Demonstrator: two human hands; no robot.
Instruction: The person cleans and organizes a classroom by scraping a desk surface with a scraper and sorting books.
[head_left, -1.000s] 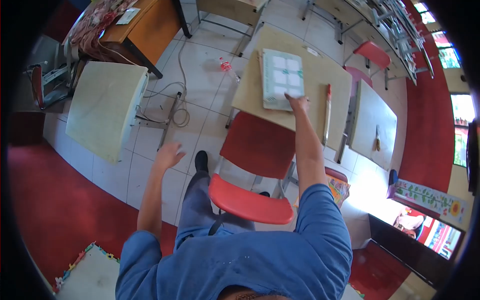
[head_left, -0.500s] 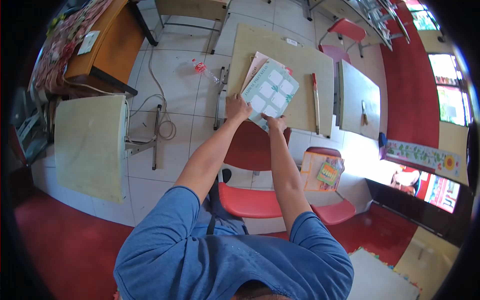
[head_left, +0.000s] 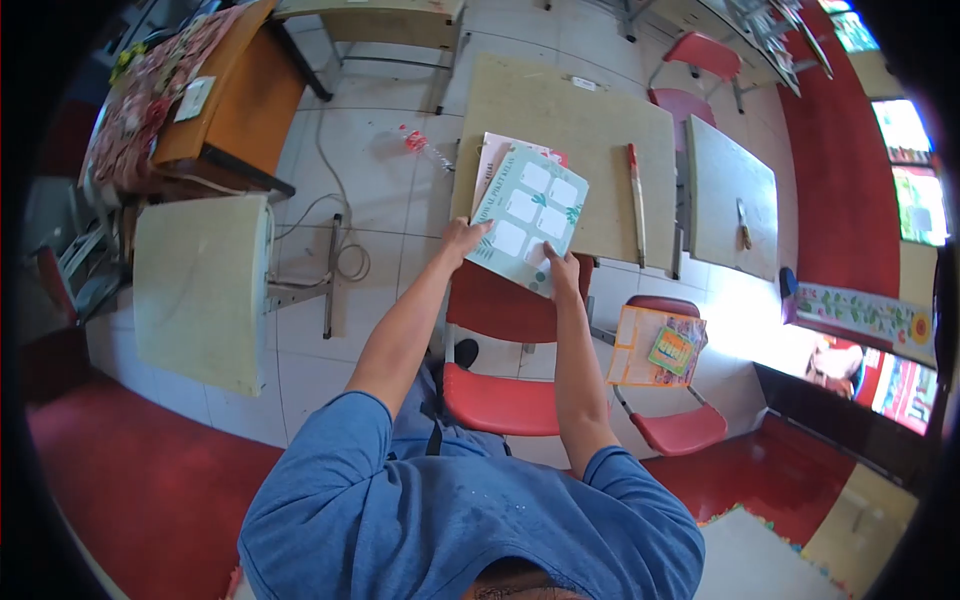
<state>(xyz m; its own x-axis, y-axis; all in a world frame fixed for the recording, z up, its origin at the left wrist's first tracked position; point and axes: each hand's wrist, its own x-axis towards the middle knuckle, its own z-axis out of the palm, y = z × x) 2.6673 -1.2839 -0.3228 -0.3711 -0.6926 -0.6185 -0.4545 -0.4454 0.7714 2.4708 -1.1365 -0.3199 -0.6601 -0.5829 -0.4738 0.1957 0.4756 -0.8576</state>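
Observation:
My left hand (head_left: 464, 240) is closed on the lower left edge of a pale green printed chart (head_left: 519, 207) with white boxes and leaf drawings. On its lower right side, my right hand (head_left: 562, 268) grips the same chart, thumb on top. A pink sheet (head_left: 491, 157) shows from behind the chart's upper left. Both sheets overlap the near edge of a beige table (head_left: 610, 120), and the chart's lower part extends past that edge over a red chair (head_left: 500, 308). To the right on the table lies a long red and pale stick-like object (head_left: 637, 200).
A second table (head_left: 735, 190) to the right carries a small brush-like tool (head_left: 743, 224). An orange folder (head_left: 625, 345) with a green packet rests on another red chair. Left are a tilted beige desk (head_left: 200, 290), a floor cable (head_left: 335, 180) and a plastic bottle (head_left: 420, 142).
Both hands have drawn the green chart toward my body, its lower part now past the table's near edge. The pink sheet has shifted toward me with it. The view has turned slightly.

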